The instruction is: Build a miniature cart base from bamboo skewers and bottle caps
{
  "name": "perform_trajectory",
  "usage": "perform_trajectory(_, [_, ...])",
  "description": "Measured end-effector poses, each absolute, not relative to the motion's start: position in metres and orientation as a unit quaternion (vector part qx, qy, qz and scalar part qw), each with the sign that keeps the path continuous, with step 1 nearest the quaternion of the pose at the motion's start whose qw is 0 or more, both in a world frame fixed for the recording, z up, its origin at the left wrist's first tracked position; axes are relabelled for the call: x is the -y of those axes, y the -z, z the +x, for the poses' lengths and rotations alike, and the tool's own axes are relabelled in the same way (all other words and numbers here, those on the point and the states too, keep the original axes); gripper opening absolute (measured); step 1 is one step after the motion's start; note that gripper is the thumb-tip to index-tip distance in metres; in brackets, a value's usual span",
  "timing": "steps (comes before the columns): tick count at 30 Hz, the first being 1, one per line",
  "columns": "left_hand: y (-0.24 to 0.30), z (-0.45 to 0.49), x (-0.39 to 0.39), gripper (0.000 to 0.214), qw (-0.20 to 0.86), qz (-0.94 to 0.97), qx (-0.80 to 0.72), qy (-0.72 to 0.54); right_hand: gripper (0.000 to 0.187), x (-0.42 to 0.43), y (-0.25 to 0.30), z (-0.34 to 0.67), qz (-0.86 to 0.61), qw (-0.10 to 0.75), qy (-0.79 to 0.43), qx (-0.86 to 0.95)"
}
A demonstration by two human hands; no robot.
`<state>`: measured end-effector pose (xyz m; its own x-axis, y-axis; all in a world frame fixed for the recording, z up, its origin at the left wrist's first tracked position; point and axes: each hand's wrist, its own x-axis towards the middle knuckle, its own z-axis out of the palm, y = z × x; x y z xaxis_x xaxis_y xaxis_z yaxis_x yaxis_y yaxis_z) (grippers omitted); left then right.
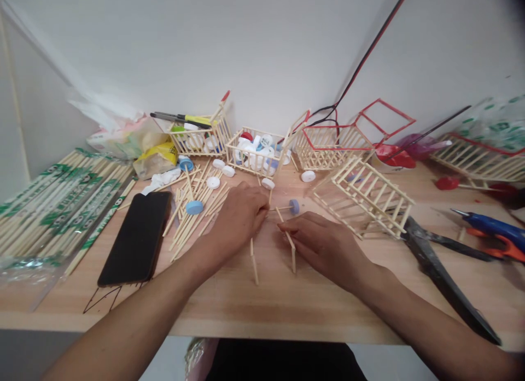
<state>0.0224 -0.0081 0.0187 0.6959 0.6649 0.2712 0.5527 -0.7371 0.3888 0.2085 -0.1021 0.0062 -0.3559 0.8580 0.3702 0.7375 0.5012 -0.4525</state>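
My left hand (243, 212) is closed, its fingertips pinched round a thin wooden stick; the exact grip is partly hidden. Below it a jointed stick leg (254, 266) rests on the table. My right hand (326, 244) is also closed, thumb and fingers at another bent stick piece (291, 243) made of short lengths joined end to end. Between the hands, slightly behind, lies a short stick with a blue bottle cap (294, 207) on its end. To the right, a small stick-built basket frame (369, 195) lies tipped on the table.
Small stick carts (256, 154) holding bottle caps stand along the wall. Loose sticks (197, 217), a black phone (135, 239) and wrapped chopsticks (61, 206) lie left. Black-handled cutters (447, 282) and a blue glue gun (496, 226) lie right. The table's front edge (287, 340) is near.
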Motion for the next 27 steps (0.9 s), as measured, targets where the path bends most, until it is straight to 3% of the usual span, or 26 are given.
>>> perform_trajectory(27, [-0.0174,0.0226,0.0064,0.015,0.122,0.914,-0.331,-0.199,0.021,0.1023,-0.0053,0.2079,-0.487,0.296,-0.099,0.816])
